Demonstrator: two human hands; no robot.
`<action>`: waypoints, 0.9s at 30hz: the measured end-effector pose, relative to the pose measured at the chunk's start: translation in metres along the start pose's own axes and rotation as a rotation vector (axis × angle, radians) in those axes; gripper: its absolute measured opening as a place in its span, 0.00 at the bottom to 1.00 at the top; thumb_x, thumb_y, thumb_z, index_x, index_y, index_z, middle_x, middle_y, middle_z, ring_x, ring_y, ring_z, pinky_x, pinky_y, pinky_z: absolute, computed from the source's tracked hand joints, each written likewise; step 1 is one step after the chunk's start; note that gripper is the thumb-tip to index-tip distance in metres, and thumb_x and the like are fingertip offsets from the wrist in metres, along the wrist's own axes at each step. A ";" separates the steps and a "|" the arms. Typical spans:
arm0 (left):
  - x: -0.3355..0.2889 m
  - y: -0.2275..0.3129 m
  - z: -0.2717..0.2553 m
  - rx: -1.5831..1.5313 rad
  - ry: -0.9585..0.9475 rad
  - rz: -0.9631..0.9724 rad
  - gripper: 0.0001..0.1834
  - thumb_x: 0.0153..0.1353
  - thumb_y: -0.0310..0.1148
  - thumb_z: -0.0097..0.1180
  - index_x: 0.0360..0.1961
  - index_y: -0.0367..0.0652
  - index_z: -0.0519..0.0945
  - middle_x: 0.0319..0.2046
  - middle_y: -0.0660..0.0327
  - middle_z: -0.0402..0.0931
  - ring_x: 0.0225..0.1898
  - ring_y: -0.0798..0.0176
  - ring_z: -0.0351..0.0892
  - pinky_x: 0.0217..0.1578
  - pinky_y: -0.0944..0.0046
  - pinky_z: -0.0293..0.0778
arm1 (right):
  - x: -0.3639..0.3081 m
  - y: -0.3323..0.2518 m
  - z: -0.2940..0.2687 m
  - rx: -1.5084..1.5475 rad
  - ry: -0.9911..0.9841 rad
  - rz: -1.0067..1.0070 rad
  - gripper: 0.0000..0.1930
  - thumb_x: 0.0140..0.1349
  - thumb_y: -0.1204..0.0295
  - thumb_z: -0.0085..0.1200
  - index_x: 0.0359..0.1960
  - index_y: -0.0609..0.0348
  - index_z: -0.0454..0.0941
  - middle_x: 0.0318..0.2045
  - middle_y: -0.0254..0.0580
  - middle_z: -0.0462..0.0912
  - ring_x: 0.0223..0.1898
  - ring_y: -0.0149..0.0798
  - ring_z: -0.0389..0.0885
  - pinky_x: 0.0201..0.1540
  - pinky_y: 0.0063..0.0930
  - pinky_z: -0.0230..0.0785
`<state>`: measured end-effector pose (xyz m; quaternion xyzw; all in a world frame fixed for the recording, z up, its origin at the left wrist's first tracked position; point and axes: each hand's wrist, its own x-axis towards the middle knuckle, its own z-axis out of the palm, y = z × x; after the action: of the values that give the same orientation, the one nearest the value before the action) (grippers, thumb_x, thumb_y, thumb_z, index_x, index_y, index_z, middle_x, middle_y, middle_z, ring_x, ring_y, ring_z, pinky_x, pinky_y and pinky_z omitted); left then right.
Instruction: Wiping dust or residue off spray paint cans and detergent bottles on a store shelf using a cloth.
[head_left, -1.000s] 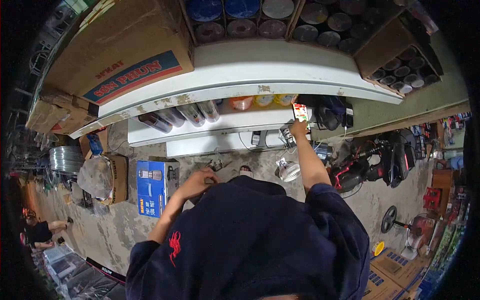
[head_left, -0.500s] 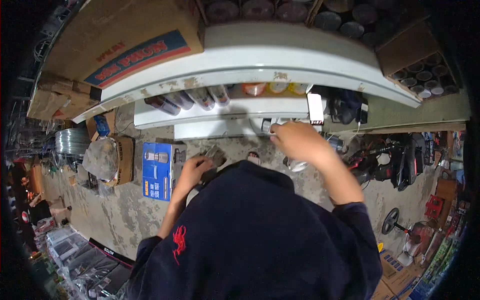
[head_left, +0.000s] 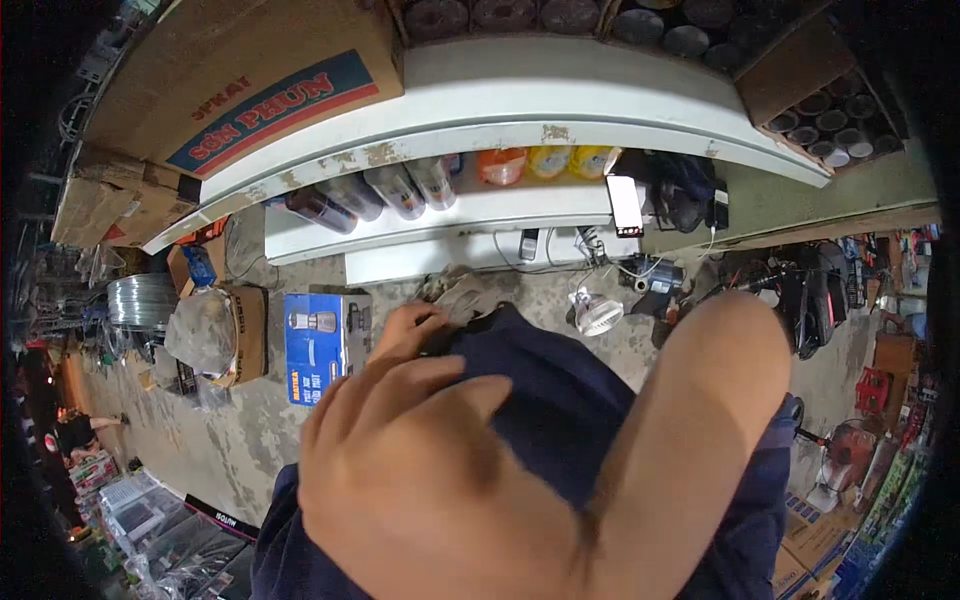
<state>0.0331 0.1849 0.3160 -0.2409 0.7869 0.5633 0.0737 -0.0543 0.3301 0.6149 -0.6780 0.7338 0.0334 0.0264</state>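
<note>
My right hand [head_left: 430,480] is large and close in front of me, over the dark navy shirt [head_left: 550,380]. Its fingers are slightly bent and apart, with nothing visible in them; the palm is hidden. Behind it, my left hand [head_left: 405,328] has its fingers curled together by a crumpled greyish thing [head_left: 465,297]; what they hold, if anything, cannot be made out. On the low white shelf lies a small dark handheld device [head_left: 529,244] with cables beside it. A phone with a bright screen [head_left: 625,205] leans at the shelf's right part.
Spray cans [head_left: 395,192] and orange and yellow containers [head_left: 502,165] line the shelf under a white ledge [head_left: 560,90]. A large cardboard box [head_left: 250,60] sits above. On the floor are a blue box [head_left: 312,345], a white lamp [head_left: 598,312] and a wire coil [head_left: 138,300].
My right hand has come back from the low shelf, near the small device, to close in front of me. My left hand stays near the greyish thing, fingers still curled.
</note>
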 end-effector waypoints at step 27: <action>-0.039 -0.029 -0.003 -0.010 0.479 -0.151 0.14 0.32 0.31 0.58 0.25 0.42 0.75 0.26 0.54 0.70 0.32 0.54 0.70 0.33 0.63 0.65 | 0.006 0.257 0.492 0.302 -0.092 1.169 0.16 0.45 0.65 0.42 0.34 0.60 0.71 0.39 0.56 0.68 0.48 0.57 0.58 0.52 0.51 0.42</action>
<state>0.0817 0.1862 0.3074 -0.4258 0.7589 0.4871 -0.0744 -0.3143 0.3861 0.1273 -0.1492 0.9795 -0.0329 0.1312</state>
